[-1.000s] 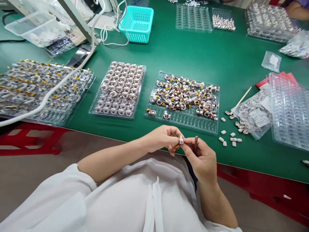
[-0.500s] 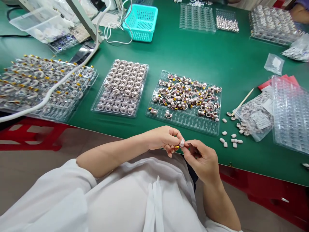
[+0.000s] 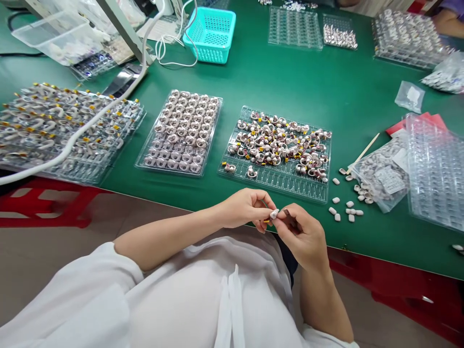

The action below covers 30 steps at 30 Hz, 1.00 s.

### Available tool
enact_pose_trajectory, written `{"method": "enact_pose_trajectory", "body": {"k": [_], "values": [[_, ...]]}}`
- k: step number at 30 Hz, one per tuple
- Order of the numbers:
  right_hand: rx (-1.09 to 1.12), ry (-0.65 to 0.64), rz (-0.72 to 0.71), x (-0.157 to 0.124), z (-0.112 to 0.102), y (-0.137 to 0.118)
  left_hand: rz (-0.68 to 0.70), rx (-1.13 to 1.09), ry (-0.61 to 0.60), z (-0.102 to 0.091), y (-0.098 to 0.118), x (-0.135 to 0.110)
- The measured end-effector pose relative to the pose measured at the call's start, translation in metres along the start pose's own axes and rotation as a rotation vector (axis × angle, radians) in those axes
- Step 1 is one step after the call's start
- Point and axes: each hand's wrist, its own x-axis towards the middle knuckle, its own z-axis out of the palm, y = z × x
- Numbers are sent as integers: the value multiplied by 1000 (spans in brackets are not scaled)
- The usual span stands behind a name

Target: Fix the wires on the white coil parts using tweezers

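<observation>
Pinching small rounded whitish plastic piece with left hand and right hand; likely light, slippery; best held gently by sides.

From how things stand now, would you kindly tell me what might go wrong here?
The small pale part is pinched in the left hand's fingertips near the table's front edge, so a slip could drop it into the lap or onto the floor.

The right hand also holds a thin brown tool, which might scratch the part.

Loose pale pieces lie beside that hand; a careless sweep could scatter them.
</observation>
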Motion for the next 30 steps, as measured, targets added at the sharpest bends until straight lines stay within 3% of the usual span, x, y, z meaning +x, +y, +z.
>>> {"method": "enact_pose_trajectory", "body": {"k": [6, 9, 13, 20, 24, 30], "values": [[218, 194, 183, -3, 14, 6, 216, 0, 22, 2, -10, -3], [278, 244, 205, -2, 20, 7, 334, 96, 117, 2, -17, -3], [286, 252, 196, 0, 24, 9, 502, 387, 224, 0, -22, -4], [121, 150, 110, 1, 11, 10, 692, 723, 244, -4, -21, -7], [55, 68, 85, 5, 5, 7, 696, 772, 240, -4, -21, -8], [9, 83, 48, 5, 8, 8, 645, 733, 249, -6, -22, -7]]}}
